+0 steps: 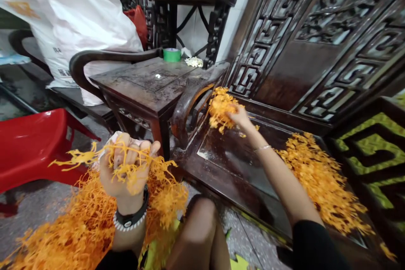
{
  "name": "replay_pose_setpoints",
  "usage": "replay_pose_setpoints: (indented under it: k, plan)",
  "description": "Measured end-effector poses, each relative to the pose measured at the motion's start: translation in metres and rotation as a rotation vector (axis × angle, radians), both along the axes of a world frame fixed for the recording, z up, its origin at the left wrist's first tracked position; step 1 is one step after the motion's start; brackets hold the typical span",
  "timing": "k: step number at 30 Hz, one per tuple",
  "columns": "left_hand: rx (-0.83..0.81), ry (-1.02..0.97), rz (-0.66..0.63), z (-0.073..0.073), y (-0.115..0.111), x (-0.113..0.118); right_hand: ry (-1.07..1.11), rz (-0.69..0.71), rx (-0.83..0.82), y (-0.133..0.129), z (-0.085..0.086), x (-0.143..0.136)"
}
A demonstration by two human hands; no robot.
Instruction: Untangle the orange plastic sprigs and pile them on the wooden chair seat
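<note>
My left hand [128, 164] is closed with its fingers curled towards me, and orange, thin, branching plastic-like strands [74, 159] stick out between and across them. Something pale and pinkish shows behind the knuckles. Below that hand spreads a large heap of the same orange strands [79, 223]. Stretched out over the dark wooden bench, my right hand [237, 116] grips a loose orange bunch [220, 107] near the bench's left armrest; its fingers are partly hidden in the bunch. Another orange pile [316, 177] lies on the bench, right of my forearm.
A dark wooden side table [136, 78] holds green tape [171, 55] and a small pale heap [194, 62]. Left of it stand large white sacks [85, 17] and a red plastic stool [34, 143]. The carved bench back [284, 76] rises behind the seat [240, 168]. My knee [201, 223] is in front.
</note>
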State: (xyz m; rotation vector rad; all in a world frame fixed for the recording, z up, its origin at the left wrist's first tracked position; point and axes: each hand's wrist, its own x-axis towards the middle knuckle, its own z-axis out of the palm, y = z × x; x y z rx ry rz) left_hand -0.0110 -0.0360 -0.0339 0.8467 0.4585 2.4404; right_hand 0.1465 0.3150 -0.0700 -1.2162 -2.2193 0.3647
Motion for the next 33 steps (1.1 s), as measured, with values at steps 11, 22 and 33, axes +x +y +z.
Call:
replay_pose_setpoints:
  k: [11, 22, 33]
  plan:
    - [-0.051, -0.057, 0.035, -0.012, -0.005, 0.001, -0.352, -0.053, -0.03, -0.016, -0.024, -0.028]
    - [-0.198, -0.129, 0.177, -0.031, -0.042, 0.005, -0.159, 0.155, -0.275, -0.074, -0.06, 0.057]
    - [-0.136, -0.16, 0.18, -0.035, -0.066, 0.029, 0.119, 0.558, -0.568, -0.14, -0.085, 0.026]
